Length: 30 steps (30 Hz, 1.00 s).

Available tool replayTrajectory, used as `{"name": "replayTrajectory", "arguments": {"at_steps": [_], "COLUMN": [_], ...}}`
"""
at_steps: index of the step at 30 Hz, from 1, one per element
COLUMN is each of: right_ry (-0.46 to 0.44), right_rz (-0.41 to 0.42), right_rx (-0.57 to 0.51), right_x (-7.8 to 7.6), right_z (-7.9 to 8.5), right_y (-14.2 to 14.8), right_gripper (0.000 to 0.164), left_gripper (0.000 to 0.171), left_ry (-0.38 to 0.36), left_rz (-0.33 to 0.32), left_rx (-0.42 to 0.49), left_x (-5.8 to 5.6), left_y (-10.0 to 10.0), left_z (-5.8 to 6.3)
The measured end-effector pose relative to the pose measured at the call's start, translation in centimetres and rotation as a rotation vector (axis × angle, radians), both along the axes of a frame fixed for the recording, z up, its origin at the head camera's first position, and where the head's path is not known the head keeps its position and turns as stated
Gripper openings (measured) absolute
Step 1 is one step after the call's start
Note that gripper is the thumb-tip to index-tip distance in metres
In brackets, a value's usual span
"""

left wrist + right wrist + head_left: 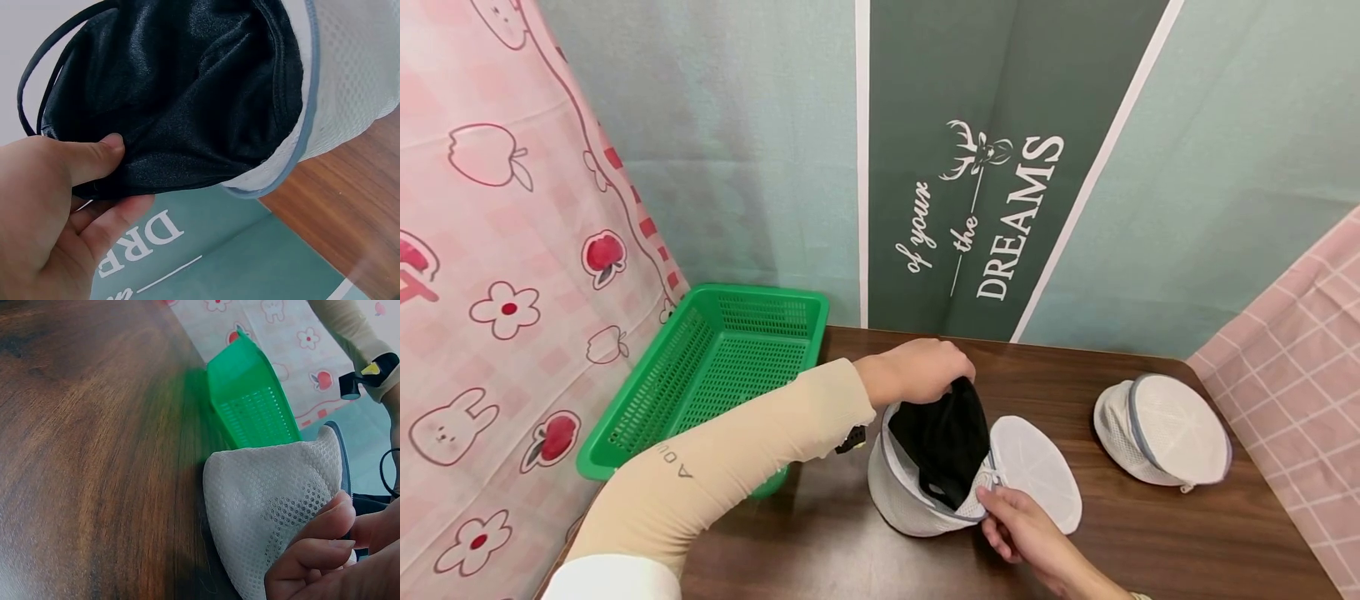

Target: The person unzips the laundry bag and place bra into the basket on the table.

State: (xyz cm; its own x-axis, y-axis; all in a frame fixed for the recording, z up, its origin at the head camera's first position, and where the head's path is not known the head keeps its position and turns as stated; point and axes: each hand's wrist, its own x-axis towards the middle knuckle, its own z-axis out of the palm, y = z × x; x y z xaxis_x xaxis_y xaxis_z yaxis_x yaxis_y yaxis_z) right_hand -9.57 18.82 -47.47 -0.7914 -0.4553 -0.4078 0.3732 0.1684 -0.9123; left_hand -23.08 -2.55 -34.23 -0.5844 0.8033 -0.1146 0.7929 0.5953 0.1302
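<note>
In the head view my left hand [921, 369] pinches the edge of a black bra [943, 433], its thumb on top of the fabric. The bra hangs down into a round white mesh laundry bag [904, 500], and its lower part lies inside the bag's mouth. Thin black straps [30, 81] loop beside the thumb in the left wrist view. My right hand [1026, 529] holds the grey-edged rim of the bag between thumb and fingers. The bag's white lid [1037, 471] is folded back to the right, partly behind that hand.
A green plastic basket [700, 304] stands on the left of the brown wooden table [820, 542]. Another white mesh laundry bag [1180, 429], its lid over the top, sits at the right. Printed cloths hang behind and along both sides.
</note>
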Motion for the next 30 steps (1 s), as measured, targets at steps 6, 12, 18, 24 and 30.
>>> {"name": "replayTrajectory", "arguments": {"at_steps": [6,12,18,24,30], "right_ry": [0.002,0.007,0.001,-0.01,-0.017], "right_rz": [0.006,0.028,-0.015,-0.012,-0.012], "right_rx": [-0.006,-0.004,0.033,0.04,0.036], "right_x": [0.0,-0.2,-0.2,-0.2,-0.1], "right_z": [0.1,0.1,0.0,-0.1,-0.1], "right_y": [0.1,0.1,-0.1,0.0,0.1], "right_gripper": [0.033,0.035,0.03,0.036,0.036], "left_gripper": [0.025,0.018,0.009,0.003,0.009], "left_ry": [-0.018,-0.108,-0.203,-0.27,-0.44], "left_rz": [0.015,0.078,0.207,0.342,0.487], "left_rx": [0.055,0.178,0.246,0.326,0.47], "left_x": [-0.5,-1.1,-1.7,-2.2,-2.8], "left_y": [-0.3,-0.8,-1.5,-2.3,-3.5], "left_z": [1.0,2.4,3.3,4.4,5.5]}}
